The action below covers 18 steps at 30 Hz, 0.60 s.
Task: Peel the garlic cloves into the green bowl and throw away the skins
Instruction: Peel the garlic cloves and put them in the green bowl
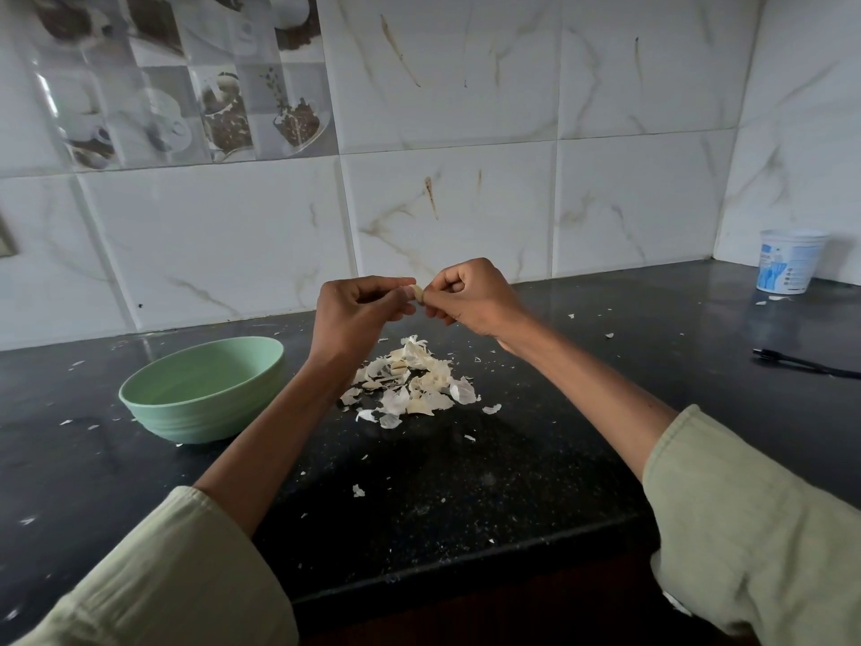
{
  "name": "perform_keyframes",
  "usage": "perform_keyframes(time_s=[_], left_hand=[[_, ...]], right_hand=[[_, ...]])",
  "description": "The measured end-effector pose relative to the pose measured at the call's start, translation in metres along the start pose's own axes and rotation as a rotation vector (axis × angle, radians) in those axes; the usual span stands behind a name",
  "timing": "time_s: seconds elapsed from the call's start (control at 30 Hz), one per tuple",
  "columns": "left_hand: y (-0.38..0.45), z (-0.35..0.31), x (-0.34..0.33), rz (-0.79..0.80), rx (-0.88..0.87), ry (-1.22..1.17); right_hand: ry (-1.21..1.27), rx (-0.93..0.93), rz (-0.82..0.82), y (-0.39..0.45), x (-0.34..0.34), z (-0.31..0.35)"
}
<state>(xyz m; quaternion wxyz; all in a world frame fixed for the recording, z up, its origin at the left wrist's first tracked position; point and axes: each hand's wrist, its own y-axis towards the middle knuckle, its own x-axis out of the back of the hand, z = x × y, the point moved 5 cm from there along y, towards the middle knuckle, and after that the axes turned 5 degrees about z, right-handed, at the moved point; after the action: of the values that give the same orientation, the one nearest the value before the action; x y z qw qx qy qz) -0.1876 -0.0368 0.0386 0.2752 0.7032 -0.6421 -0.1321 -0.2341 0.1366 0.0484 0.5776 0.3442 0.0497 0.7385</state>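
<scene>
pale garlic clove (pixel 419 293) pinched between both hands | left hand (pixel 356 314) | right hand (pixel 470 296) | above skins (pixel 412 382)

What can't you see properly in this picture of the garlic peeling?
- Inside of the green bowl: the head view sees it from a low angle, so its near wall hides the bottom; any peeled cloves cannot be seen.
- Garlic clove: mostly covered by the left hand and right hand pinching it; how far it is peeled is unclear.
- White tub: its label is too small to read.
- Black cable: cut off by the right edge.
</scene>
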Motion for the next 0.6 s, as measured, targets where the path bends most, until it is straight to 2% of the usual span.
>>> perform_keyframes(time_s=[0.43, 0.6], left_hand=[[0.001, 0.006, 0.0, 0.004, 0.034, -0.051], [0.002, 0.013, -0.001, 0.048, 0.126, -0.22]], right_hand=[[-0.091, 0.029, -0.026, -0.002, -0.001, 0.003], [-0.059, 0.039, -0.007, -0.001, -0.001, 0.005]])
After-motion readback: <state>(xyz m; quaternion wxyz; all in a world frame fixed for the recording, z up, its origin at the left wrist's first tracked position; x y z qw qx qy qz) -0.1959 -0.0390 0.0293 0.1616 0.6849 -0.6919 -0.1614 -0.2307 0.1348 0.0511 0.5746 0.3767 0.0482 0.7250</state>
